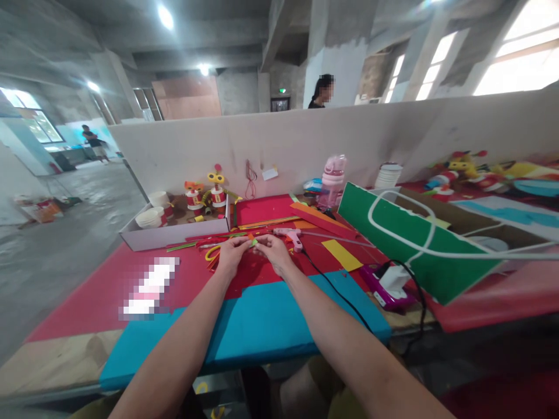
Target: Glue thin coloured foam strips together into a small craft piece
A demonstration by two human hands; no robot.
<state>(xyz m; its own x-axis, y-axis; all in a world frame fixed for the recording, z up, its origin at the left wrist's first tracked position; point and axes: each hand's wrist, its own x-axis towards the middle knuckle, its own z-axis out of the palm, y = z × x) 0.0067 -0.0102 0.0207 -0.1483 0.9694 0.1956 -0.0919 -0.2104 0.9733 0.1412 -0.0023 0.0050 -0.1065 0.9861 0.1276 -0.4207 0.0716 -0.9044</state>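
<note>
A small orange-and-green piece [253, 241] is held just to the left of the pink glue gun [292, 235], which is taken as the reference. The piece is pinched from one side by the left hand [234, 252], its thumb and fingertips brought together, and from the other by the right hand [273, 251], likewise drawn to a pinch beside the glue gun. The exact shape of the piece cannot be told at this size.

The black cord [325, 279] is led from the glue gun's handle toward the near edge. A yellow card [342, 255] is laid to the right of the glue gun; a blue sheet [279, 323] is spread on its near side. Two toy figures [216, 196] are stood in a white box [174, 237], beyond the glue gun to the left. A pink bottle [333, 177] is placed behind it, to the right.
</note>
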